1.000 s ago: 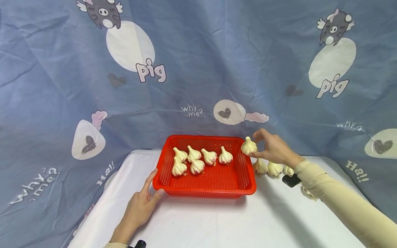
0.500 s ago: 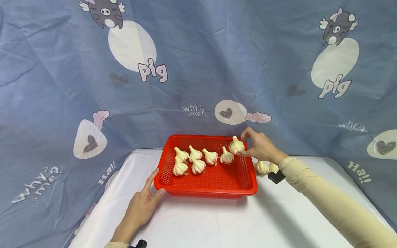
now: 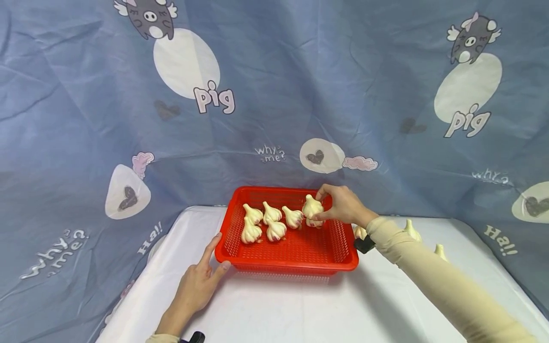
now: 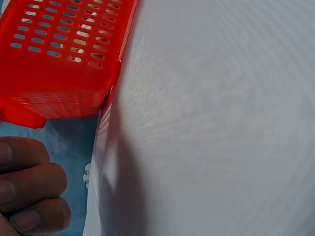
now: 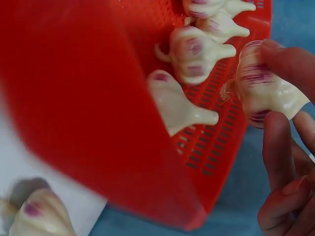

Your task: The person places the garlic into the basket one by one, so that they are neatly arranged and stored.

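1. One blue cloth (image 3: 257, 119) fills the background, printed with pigs, hearts and lettering.
2. White-covered worktop (image 3: 283, 305) runs below it.
3. Red basket (image 3: 283, 263) sits on the worktop, perforated, long side running left-right. Bare floor shows along its front and right.
4. Right grip (image 3: 343, 206) is over the basket's back right, coming in from the right side. State: grasping, one garlic bulb pinched between thumb and fingers.
5. Left grip (image 3: 196, 286) is at the basket's front left corner, thumb and index extended against the rim, not wrapped round it. Holds no bulb; well apart from the pinched one.
6. Basket bulbs (image 3: 276, 231): six visible, four along the back, two in front of the left pair. Necks mostly point back and leftward.
7. Loose bulbs (image 3: 411, 230): at least three on the worktop right of the basket, partly hidden. Right side is nearer to them.
8. Held bulb (image 3: 312, 206) is the key one: directly left of the right grip, long axis near upright, neck up. From the head it overlaps the back row's end bulb (image 3: 315, 223); right wrist view shows a gap between held bulb and the row, so I read it as raised, no contact.
9. Root tuft (image 5: 227, 91) on its base, thin and wispy.
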Demonstrator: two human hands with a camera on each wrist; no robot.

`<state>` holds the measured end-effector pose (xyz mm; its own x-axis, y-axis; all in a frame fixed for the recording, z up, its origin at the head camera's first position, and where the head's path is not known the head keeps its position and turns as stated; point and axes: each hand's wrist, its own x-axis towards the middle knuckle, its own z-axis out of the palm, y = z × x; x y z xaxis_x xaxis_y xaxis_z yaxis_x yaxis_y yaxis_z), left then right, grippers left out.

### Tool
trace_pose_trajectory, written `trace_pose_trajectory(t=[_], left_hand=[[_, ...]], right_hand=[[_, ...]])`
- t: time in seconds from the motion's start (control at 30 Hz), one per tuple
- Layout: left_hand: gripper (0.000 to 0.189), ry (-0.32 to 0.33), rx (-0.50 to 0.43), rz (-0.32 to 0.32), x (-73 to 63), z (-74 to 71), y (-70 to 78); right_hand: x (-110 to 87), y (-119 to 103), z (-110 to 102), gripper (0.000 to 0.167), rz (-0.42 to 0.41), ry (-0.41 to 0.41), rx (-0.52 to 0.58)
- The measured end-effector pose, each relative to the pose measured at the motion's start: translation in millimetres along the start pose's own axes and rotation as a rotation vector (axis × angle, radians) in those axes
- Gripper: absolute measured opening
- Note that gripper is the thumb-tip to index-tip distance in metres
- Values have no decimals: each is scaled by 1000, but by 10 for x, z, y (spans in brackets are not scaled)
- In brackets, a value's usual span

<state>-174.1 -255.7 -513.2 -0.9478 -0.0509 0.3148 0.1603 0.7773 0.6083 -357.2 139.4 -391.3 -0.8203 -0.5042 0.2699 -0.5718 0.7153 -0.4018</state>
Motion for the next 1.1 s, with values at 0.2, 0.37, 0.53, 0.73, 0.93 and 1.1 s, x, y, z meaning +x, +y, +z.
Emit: trace_pose_trajectory(t=[0.2,0.37,0.53,0.73,0.93,1.1], left_hand=[[75,0,9,-3,-4,-2,3],[75,1,14,1,-2,-10,-2],[75,1,14,-5,-14,-10,-6],[76,-1,8,-9,-18,-1,-6],[76,-1,2,-3,-4,10,-5],[75,6,-7,8,-8,13,-6]], right_hand=[[54,-34,95,47,-8,-21,-1],[107,-66,125,47,-8,-28,2],[147,-105,179,47,2,-68,14],[188,-141,266,49,-16,-112,24],[221,-174,342,49,5,-184,57],[237,-173,446,48,-33,-182,32]])
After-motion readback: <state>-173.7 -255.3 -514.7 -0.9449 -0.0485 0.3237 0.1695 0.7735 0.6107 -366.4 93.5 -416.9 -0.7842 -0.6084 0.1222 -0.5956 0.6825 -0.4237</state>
